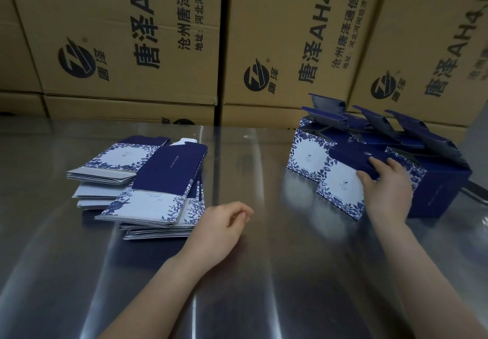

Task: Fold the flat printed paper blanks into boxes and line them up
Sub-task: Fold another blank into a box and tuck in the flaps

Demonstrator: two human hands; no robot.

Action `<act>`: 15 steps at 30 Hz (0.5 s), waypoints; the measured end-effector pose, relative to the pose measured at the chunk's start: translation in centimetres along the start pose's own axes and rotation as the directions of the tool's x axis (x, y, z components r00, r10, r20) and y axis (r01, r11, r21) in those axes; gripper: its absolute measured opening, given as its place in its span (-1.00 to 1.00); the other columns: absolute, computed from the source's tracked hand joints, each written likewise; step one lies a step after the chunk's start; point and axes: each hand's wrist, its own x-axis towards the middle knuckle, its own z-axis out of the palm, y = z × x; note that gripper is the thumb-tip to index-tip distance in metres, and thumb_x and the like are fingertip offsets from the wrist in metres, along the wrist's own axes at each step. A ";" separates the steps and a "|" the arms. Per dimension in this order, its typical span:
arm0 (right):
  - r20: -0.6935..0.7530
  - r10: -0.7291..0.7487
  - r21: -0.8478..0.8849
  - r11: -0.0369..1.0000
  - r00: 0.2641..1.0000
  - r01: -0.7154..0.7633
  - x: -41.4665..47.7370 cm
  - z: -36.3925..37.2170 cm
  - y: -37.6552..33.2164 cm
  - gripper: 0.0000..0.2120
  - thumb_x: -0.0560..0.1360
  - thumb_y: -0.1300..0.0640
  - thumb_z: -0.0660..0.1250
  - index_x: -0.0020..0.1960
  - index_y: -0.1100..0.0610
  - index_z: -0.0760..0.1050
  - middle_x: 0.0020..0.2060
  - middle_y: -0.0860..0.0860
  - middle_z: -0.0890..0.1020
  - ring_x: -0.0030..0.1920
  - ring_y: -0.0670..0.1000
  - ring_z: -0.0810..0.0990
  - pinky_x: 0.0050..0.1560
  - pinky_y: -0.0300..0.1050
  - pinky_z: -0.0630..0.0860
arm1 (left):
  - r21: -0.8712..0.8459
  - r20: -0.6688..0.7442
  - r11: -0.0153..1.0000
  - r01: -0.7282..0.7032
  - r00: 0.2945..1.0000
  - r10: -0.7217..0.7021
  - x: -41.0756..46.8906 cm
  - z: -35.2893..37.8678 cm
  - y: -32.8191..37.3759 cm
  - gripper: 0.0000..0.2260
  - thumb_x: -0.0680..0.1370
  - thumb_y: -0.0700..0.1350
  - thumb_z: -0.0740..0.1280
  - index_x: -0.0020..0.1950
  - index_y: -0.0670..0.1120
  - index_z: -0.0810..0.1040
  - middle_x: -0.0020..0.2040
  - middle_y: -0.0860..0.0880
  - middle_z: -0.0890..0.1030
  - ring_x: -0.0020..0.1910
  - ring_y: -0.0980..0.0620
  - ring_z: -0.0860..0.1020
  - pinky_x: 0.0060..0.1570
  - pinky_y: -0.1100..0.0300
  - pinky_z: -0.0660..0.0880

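Folded box [340, 184] gripped at its top by right hand [388, 188], likely aligning it with finished row [307, 154]; left hand [224, 222] loosely curled, empty, beside blank stack [158, 180].

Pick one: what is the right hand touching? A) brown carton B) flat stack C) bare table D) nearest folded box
D: the right hand grips the top edge of the nearest folded box; the left hand is empty, beside the flat stack.

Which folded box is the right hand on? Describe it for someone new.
On the steel table, look right to the cluster of folded blue-and-white boxes. It is the nearest box, the only one with its lid down, pinched by the right hand.
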 end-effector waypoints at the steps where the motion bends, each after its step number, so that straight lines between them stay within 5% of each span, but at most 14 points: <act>1: 0.004 -0.007 -0.008 1.000 1.000 0.007 0.2 0.3 -0.1 -0.58 0.56 0.09 0.36 0.38 0.15 0.48 0.43 0.21 0.38 0.41 0.22 0.33 0.32 0.16 0.35 | 0.002 0.005 1.000 -0.003 1.000 0.003 0.0 0.0 -0.1 -0.73 0.59 -0.22 0.27 -0.10 0.15 0.61 -0.21 0.31 0.62 -0.21 0.23 0.58 -0.09 0.26 0.51; 15: 0.220 -0.006 -0.063 0.998 0.976 0.021 3.5 2.6 -1.3 -0.52 0.63 0.05 0.22 0.52 0.14 0.27 0.50 0.22 0.22 0.47 0.26 0.21 0.38 0.16 0.29 | 0.072 0.024 0.996 -0.056 0.998 0.054 0.0 0.2 -0.3 -0.80 0.59 -0.17 0.28 -0.04 0.09 0.64 -0.27 0.30 0.58 -0.28 0.33 0.50 -0.20 0.35 0.38</act>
